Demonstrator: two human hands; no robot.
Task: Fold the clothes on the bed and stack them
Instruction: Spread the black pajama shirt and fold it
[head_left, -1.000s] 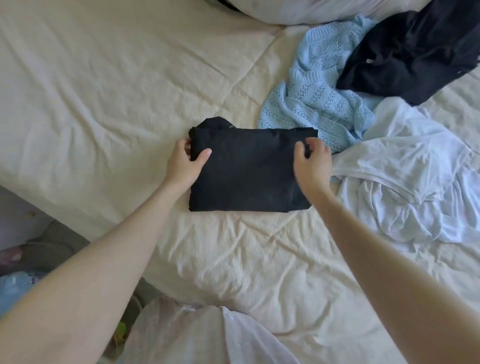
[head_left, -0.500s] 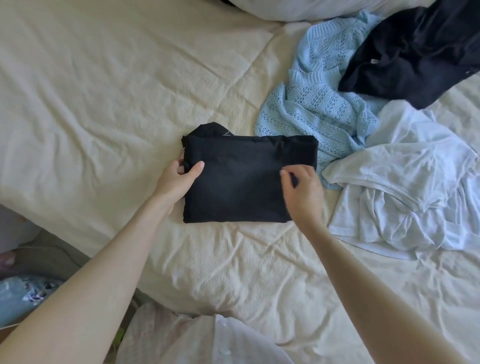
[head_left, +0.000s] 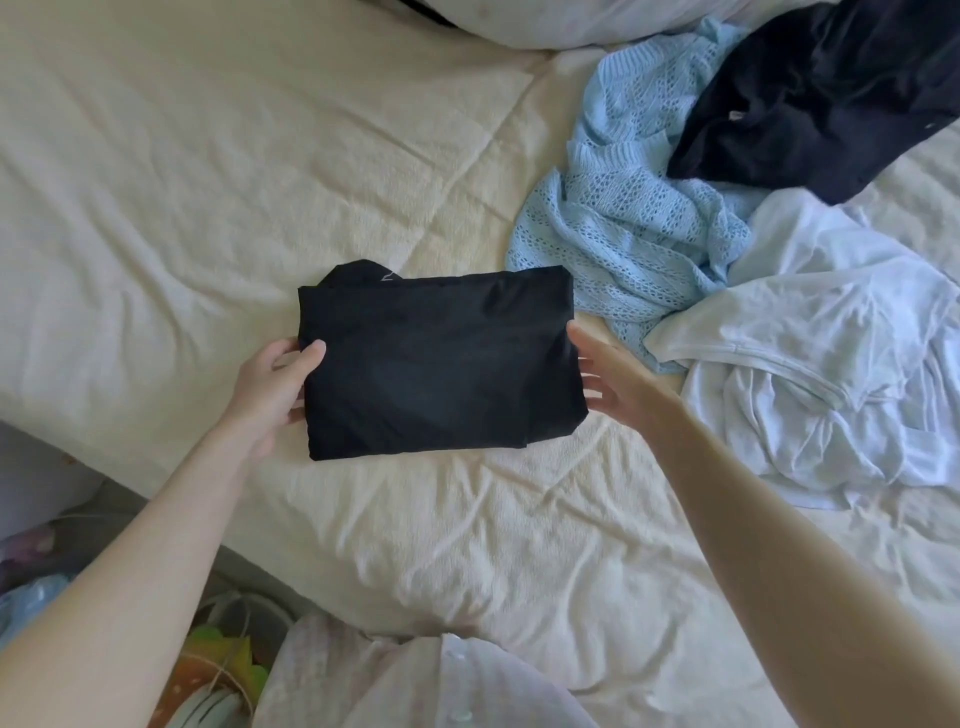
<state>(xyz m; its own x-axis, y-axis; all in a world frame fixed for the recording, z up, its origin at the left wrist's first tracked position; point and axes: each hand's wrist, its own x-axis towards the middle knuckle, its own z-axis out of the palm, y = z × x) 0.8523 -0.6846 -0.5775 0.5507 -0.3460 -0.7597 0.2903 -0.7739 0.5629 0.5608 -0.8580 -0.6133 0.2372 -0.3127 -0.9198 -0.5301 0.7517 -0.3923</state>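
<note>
My left hand (head_left: 270, 382) pinches the folded black garment (head_left: 439, 361) lying on the bed (head_left: 208, 182); my right hand (head_left: 615, 374) slides straight fingers under its other edge. Lifting unevenly could let the folds slump open.

A folded garment (head_left: 436, 364) is lying on the bed (head_left: 208, 182). The left hand (head_left: 270, 379) is sitting at its left edge, the right hand (head_left: 618, 374) at its right edge. Right of the folded garment, a knit top (head_left: 623, 234) is lying crumpled, with a shirt (head_left: 831, 364) just right of that and another garment (head_left: 810, 98) behind both.
</note>
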